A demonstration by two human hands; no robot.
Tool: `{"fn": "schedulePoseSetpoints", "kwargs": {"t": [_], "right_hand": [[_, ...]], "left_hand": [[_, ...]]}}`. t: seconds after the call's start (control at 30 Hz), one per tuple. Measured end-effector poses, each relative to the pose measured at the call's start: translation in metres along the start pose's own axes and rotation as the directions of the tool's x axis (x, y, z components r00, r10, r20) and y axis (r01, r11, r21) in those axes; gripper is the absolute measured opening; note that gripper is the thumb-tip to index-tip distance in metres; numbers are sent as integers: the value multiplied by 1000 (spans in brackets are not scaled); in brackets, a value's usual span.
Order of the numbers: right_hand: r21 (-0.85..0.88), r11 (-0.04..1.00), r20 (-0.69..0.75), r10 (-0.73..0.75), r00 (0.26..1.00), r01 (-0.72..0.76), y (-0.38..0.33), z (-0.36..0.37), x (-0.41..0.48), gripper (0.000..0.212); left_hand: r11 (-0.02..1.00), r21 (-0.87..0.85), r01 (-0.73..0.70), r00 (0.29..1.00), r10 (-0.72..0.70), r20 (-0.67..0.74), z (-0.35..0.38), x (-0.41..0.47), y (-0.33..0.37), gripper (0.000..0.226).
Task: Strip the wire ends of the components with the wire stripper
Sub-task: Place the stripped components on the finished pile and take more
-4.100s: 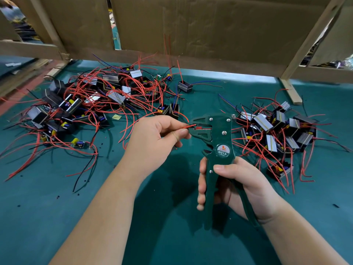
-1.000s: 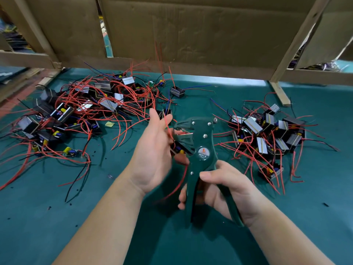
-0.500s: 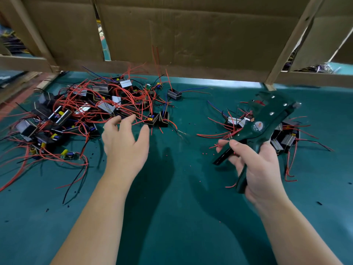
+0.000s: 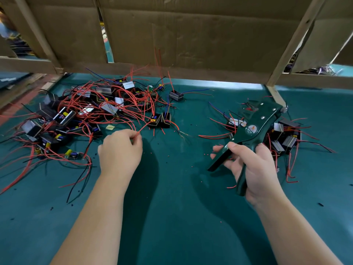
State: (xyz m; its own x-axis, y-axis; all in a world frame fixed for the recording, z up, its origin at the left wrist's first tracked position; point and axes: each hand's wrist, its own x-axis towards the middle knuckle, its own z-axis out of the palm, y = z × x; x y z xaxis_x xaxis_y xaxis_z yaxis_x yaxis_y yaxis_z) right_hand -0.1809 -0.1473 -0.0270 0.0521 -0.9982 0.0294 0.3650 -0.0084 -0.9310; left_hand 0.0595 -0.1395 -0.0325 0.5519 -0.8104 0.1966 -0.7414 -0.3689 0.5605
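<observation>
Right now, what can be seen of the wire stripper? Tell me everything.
The wire stripper is dark green, metal-looking, with silver rivets and a round label reading W01A. Its two long handles are spread apart, gripped by the right hand. The head points up and right, held over the right pile of components, with something red in its mouth.

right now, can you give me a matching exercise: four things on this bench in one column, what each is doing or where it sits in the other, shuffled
1 left hand
2 right hand
3 yellow scrap
4 lone component

a grips the wire stripper
b lies flat on the mat by the left pile
c pinches a red wire
d sits apart at the back, trailing a blue wire

Pairs: 1-c, 2-a, 3-b, 4-d
</observation>
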Motion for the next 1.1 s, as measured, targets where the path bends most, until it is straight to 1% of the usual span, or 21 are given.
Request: {"fn": "schedulePoseSetpoints", "kwargs": {"t": [0.07, 0.17, 0.2, 0.23, 0.27, 0.3, 0.37, 0.4, 0.43, 0.47, 0.5, 0.57, 0.6, 0.63, 0.7, 0.73, 0.8, 0.83, 0.9, 1.0, 1.1], "right_hand": [[-19, 1000, -23, -19, 1000, 18, 1, 0, 1, 13], [-36, 999, -15, -36, 999, 35, 0, 1, 0, 19], [-34, 999, -1, -34, 999, 34, 0, 1, -1, 18], [-31, 999, 16, -31, 999, 32, 0, 2, -2, 16], [-33, 999, 34, -31, 999, 32, 1, 2, -2, 13], [-39, 999, 46, -30, 998, 32, 2, 2, -3, 12], [-34, 999, 62, -24, 998, 26, 4, 3, -3, 11], [-26, 999, 72, -22, 997, 23, 5, 3, -4, 11], [-20, 1000, 82, -19, 996, 21, 5, 3, -4, 13], [-16, 1000, 91, -18, 996, 20, 6, 3, -4, 16], [-14, 1000, 96, -17, 995, 19, 6, 3, -5, 19], [-11, 1000, 100, -11, 995, 12, 6, 3, -5, 20], [-7, 1000, 101, -7, 995, 7, 6, 2, -5, 19], [1, 1000, 103, -2, 995, 2, 6, 2, -5, 19], [17, 1000, 111, 3, 994, -5, 5, 3, -5, 25], [20, 1000, 115, 2, 993, -4, 5, 4, -6, 32], [20, 1000, 121, -4, 993, 1, 5, 5, -7, 44], [20, 1000, 122, -4, 993, 1, 5, 6, -7, 44], [22, 1000, 125, 5, 992, -8, 6, 6, -8, 38], [25, 1000, 128, 14, 992, -18, 6, 7, -9, 28], [16, 1000, 131, 22, 991, -25, 6, 8, -10, 25]], "left_hand": [[990, -141, -24, 999, 21, -28, 0, 0, 2, 22], [952, -271, -144, 985, 111, -131, 0, -2, 5, 34], [935, -315, -163, 981, 119, -153, 1, -2, 6, 35], [910, -386, -151, 984, 100, -149, 1, -2, 7, 33], [868, -483, -118, 991, 72, -113, 0, -2, 8, 28], [801, -593, -86, 996, 62, -62, -1, -3, 11, 22], [642, -763, -82, 993, 121, -5, -4, -7, 18, 17], [583, -805, -105, 986, 166, -9, -6, -9, 20, 17], [547, -828, -124, 979, 202, -13, -8, -9, 21, 18], [544, -829, -128, 976, 218, -8, -9, -9, 20, 19], [574, -811, -114, 980, 199, 3, -9, -8, 18, 23], [704, -707, -58, 997, 72, -10, -8, -4, 12, 31], [773, -634, -34, 998, -4, -57, -7, -3, 8, 32], [819, -574, -15, 990, -66, -121, -6, -1, 5, 29], [885, -466, 10, 966, -129, -226, -6, 1, 1, 20], [914, -405, 25, 962, -132, -237, -6, 2, -1, 13], [965, -257, 57, 977, -106, -183, -2, 6, -6, 6], [980, -188, 72, 985, -100, -142, 1, 8, -8, 11], [989, -120, 90, 990, -102, -101, 5, 9, -12, 23], [991, -116, 69, 993, -79, -87, 6, 9, -14, 39], [991, -126, 55, 998, -56, -9, 7, 11, -13, 51]]}}
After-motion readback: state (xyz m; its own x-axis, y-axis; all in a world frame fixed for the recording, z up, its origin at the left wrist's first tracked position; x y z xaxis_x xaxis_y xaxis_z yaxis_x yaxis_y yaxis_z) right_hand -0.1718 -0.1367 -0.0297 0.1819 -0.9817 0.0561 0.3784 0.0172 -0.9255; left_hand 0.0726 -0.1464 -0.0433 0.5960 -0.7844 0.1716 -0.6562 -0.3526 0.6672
